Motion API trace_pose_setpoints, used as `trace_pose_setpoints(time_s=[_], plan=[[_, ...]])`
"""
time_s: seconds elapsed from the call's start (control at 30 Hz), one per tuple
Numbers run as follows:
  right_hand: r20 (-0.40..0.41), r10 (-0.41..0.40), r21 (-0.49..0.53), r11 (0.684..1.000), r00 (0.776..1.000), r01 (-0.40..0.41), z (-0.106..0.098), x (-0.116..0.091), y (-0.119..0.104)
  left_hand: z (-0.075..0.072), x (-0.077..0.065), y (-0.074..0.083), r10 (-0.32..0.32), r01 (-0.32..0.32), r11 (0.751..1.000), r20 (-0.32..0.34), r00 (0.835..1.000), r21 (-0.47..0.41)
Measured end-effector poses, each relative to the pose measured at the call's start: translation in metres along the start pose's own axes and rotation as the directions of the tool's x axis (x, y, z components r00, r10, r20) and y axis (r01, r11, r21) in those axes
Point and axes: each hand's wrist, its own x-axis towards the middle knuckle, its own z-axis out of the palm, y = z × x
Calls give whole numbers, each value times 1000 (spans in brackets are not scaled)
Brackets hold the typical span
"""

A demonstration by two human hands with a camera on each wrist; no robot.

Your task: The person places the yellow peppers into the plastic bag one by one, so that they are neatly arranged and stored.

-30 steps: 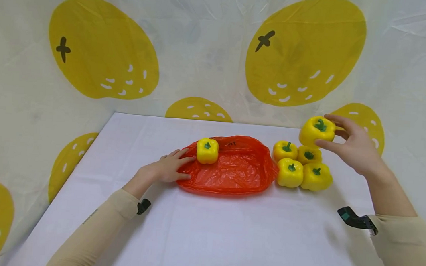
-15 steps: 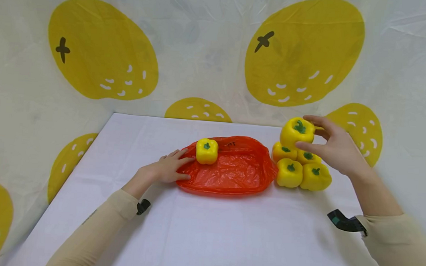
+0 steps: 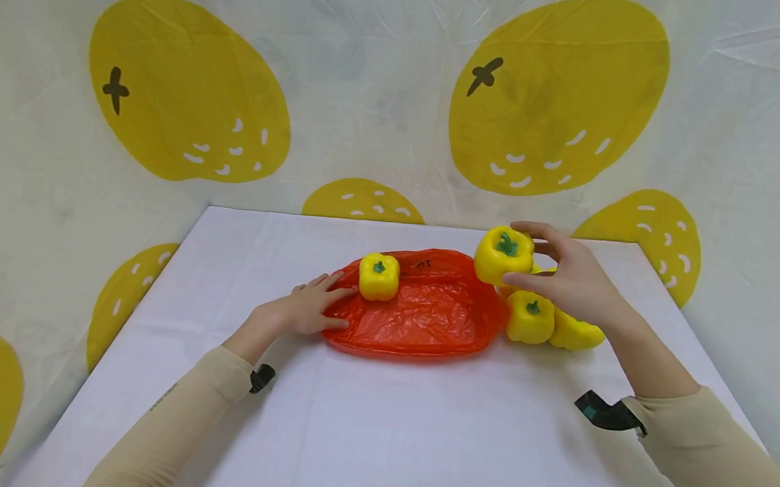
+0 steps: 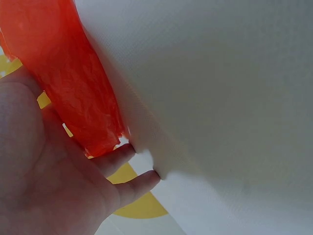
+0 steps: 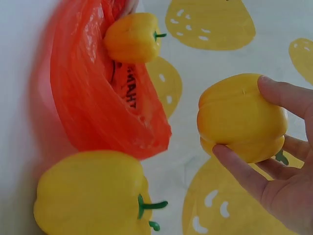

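Observation:
A red plastic bag lies spread on the table, its rim raised. One yellow bell pepper with a green stem sits in its left back part. My left hand rests at the bag's left edge, fingers spread and touching the plastic; the left wrist view shows the fingers extended beside the red bag. My right hand grips another yellow bell pepper between thumb and fingers, raised above the bag's back right corner. In the right wrist view this held pepper is apart from the bag.
Right of the bag several more yellow peppers stand close together, partly hidden by my right hand. A white cloth covers the table. Behind it hangs a pale curtain printed with big yellow fruit.
My right hand has carried its pepper leftward and slightly down, from above the cluster of peppers to the bag's right back corner. The left hand and bag have stayed put.

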Motion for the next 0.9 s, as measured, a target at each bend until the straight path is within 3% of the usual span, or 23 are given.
trace_pose_setpoints(time_s=[0.4,0.9], plan=[[88,-75,61,996,993,69,34,6,-6,-2,-1,2,-13,13,1000,7,1000,-17],[170,-62,34,998,984,57,79,10,-2,0,1,2,-23,23,1000,14,1000,-12]])
